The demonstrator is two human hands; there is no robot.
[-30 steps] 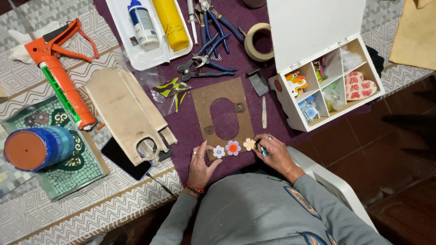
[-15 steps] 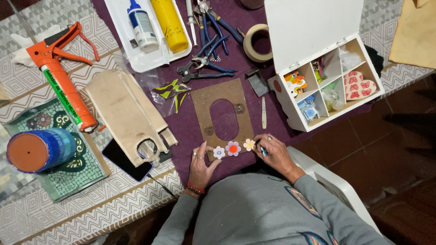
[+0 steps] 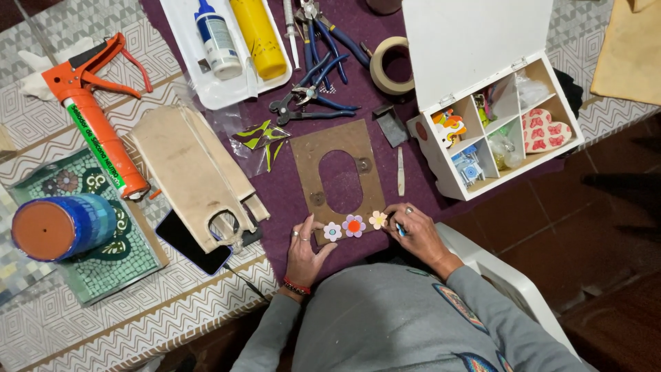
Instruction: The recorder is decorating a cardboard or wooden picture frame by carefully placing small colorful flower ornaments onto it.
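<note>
Two hands (image 3: 306, 249) (image 3: 415, 231) on flower pieces (image 3: 354, 226).

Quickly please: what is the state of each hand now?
Left hand: open, fingers by the small flower pieces.
Right hand: closed on a small blue tool.

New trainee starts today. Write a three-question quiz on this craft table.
1. True or false: the white compartment box has its lid open.
2. How many flower pieces lie along the near edge of the brown board?
3. Which hand holds a small blue tool: A) left hand B) right hand?

Key: 1 true; 2 three; 3 B.
</note>
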